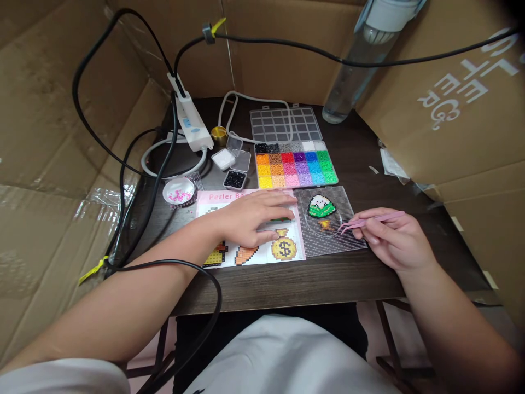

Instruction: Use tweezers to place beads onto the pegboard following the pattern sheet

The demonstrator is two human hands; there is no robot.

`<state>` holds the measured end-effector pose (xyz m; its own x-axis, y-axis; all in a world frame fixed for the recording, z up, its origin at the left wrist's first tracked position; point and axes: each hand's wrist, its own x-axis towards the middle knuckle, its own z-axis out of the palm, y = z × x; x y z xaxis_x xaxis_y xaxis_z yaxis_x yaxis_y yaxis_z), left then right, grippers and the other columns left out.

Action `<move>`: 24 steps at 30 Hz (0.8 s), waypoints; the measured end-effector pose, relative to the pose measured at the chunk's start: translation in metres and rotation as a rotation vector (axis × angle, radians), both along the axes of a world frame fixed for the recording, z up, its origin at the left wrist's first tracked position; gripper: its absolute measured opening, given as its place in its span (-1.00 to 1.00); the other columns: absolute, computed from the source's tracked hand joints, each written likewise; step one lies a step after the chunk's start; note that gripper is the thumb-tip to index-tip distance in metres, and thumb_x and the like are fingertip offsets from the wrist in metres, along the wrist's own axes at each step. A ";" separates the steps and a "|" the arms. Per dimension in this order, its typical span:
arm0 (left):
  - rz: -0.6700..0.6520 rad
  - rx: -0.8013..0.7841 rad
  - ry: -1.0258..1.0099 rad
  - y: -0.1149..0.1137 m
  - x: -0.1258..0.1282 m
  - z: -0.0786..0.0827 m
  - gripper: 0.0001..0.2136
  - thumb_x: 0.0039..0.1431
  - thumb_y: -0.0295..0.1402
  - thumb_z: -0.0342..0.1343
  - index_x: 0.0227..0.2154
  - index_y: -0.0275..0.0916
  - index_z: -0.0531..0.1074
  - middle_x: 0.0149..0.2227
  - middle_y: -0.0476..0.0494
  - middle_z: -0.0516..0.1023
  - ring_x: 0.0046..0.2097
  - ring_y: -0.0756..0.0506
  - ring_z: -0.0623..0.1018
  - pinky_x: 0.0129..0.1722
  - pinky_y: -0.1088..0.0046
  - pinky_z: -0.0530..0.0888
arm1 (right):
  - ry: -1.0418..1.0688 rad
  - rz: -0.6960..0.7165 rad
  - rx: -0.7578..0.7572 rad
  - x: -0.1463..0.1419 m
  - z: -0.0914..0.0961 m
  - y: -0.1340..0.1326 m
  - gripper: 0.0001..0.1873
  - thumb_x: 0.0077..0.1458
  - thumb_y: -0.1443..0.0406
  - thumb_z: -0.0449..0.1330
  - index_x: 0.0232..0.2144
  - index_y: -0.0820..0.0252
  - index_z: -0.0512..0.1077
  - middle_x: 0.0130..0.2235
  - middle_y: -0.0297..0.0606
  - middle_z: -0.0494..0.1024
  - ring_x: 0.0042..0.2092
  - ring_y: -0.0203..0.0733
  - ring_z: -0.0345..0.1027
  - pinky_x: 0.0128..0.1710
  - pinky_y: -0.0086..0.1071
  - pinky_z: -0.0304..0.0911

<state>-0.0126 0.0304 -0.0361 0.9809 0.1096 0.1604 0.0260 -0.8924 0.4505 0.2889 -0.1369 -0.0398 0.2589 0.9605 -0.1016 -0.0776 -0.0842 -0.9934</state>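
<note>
My left hand point(254, 219) lies flat with fingers stretched out on a printed pattern sheet point(246, 254) showing bead designs, a money bag among them. My right hand point(389, 235) is closed in a pinch on pink tweezers point(369, 220), whose tips point left at a clear pegboard point(332, 241). On the pegboard sits a green and white bead figure point(322, 206) with a small orange bead patch point(326, 224) below it, close to the tweezer tips.
A sorted tray of coloured beads point(296, 163) with its clear lid open stands behind the sheet. Left of it are small boxes of white beads point(223, 158) and black beads point(234, 179), a dish of pink beads point(179, 191), a power strip point(191, 117) with cables, and a water bottle point(356, 60).
</note>
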 end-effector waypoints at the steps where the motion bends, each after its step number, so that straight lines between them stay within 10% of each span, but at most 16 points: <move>1: 0.002 0.000 0.008 0.000 0.000 0.001 -0.56 0.38 -0.16 0.09 0.19 -0.26 0.50 0.42 -0.39 0.31 0.44 -0.35 0.32 0.41 -0.10 0.31 | 0.000 -0.002 0.001 0.000 0.000 0.000 -0.68 -0.12 0.08 0.59 -0.38 0.15 0.73 -0.40 -0.09 0.68 -0.55 -0.35 0.32 -0.60 -0.43 0.24; 24: -0.019 -0.036 0.083 0.002 -0.003 0.004 -0.48 0.26 -0.22 0.14 0.27 -0.19 0.42 0.49 -0.31 0.19 0.50 -0.36 0.20 0.45 -0.12 0.21 | 0.016 0.019 0.011 0.001 -0.003 -0.002 -0.72 -0.06 0.12 0.58 -0.36 0.17 0.73 -0.40 -0.10 0.68 -0.53 -0.34 0.34 -0.58 -0.45 0.26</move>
<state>-0.0160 0.0320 -0.0324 0.9927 0.0953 0.0743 0.0482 -0.8762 0.4796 0.2901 -0.1385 -0.0425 0.2394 0.9663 -0.0950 -0.0922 -0.0748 -0.9929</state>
